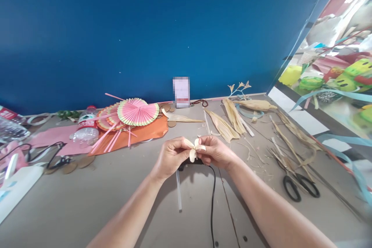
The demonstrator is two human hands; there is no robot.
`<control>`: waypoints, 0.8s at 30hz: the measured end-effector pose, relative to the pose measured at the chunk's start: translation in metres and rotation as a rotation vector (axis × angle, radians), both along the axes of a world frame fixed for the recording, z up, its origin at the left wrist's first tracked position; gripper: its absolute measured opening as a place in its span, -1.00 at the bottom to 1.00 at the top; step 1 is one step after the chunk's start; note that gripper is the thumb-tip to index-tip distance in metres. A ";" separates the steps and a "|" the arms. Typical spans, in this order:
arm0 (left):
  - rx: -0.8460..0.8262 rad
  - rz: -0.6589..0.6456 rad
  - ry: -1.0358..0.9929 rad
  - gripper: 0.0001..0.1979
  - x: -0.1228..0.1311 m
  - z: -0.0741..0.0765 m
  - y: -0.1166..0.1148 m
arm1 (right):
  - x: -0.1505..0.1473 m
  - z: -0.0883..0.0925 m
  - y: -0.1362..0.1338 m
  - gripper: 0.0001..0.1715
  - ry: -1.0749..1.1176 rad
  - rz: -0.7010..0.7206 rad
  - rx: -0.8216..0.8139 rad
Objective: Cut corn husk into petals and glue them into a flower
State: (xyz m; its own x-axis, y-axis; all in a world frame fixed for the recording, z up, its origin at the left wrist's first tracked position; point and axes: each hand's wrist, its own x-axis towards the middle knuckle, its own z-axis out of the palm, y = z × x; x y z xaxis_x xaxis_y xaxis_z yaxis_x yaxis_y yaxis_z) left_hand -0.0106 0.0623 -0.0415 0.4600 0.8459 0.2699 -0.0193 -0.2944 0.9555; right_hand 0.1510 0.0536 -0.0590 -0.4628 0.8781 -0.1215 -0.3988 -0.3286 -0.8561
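Note:
Between my two hands, above the middle of the table, is a small cream flower (193,152) with several petals of what looks like corn husk. My left hand (173,158) pinches it from the left side. From the right, the fingers of my right hand (214,151) close on a petal. Just below the hands lies a dark object with a black cable (213,201), partly hidden by them. A glue stick (179,195) sticks out toward me. Dried husks (222,124) lie beyond my right hand.
Black-handled scissors (300,186) lie at the right among husk strips. Pink paper fans (138,112), orange paper (145,130) and a plastic bottle (87,128) stand or lie at the left. A phone-like card (182,92) leans on the blue wall (180,27). Small husk flowers (240,85) are behind.

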 end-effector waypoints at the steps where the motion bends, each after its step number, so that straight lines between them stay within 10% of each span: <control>1: 0.003 0.010 0.002 -0.92 0.000 0.000 0.000 | 0.000 0.000 0.000 -0.70 0.004 -0.003 -0.004; 24: -0.215 -0.011 -0.064 -0.85 0.001 -0.005 0.003 | 0.003 -0.001 0.000 -0.78 0.024 0.034 -0.002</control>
State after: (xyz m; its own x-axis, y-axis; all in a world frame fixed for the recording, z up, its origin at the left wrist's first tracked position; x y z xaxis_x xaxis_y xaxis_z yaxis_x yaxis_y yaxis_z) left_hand -0.0095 0.0657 -0.0470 0.4569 0.8823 0.1129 -0.0843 -0.0834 0.9929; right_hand 0.1535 0.0540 -0.0596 -0.4948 0.8618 -0.1117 -0.4080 -0.3439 -0.8457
